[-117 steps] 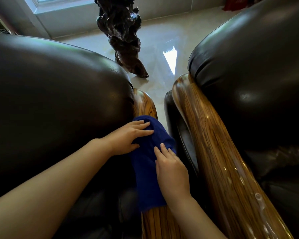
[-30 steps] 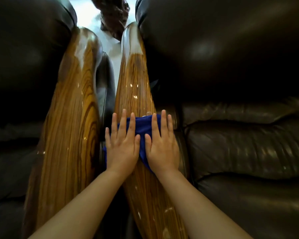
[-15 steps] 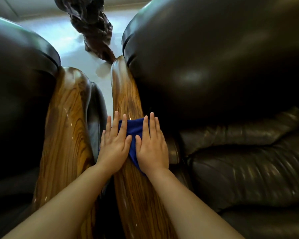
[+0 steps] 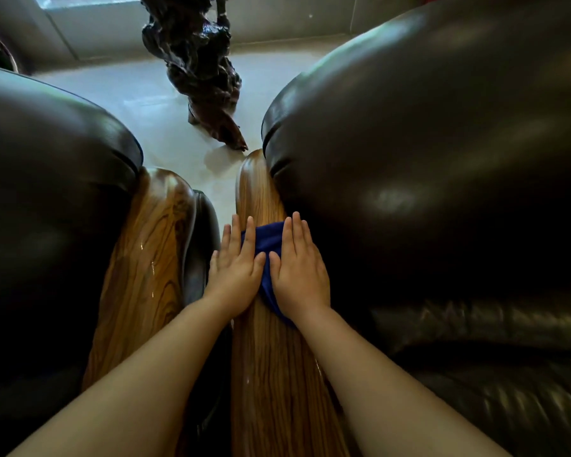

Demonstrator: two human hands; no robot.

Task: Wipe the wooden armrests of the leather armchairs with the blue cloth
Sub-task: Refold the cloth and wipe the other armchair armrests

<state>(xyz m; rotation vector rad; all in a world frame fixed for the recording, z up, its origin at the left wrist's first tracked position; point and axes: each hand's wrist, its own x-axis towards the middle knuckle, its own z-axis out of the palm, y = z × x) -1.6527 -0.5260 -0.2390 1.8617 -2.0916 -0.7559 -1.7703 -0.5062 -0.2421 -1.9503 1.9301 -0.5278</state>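
The blue cloth (image 4: 267, 243) lies draped over the wooden armrest (image 4: 274, 374) of the right-hand leather armchair (image 4: 426, 153). My left hand (image 4: 235, 268) and my right hand (image 4: 299, 265) press flat on the cloth side by side, fingers straight and pointing toward the armrest's far end. Most of the cloth is hidden under my palms. The wooden armrest (image 4: 149, 258) of the left-hand armchair (image 4: 47, 179) runs parallel to the left, with shiny wet streaks on it.
A narrow gap separates the two armrests. Beyond their far ends lies a pale glossy floor (image 4: 139, 103) with a dark carved wooden sculpture (image 4: 201, 61) standing on it. The right chair's dark seat cushion (image 4: 491, 374) fills the lower right.
Both hands have slid the cloth further along the right chair's armrest toward its far end. The view has tilted up, showing more floor and sculpture.
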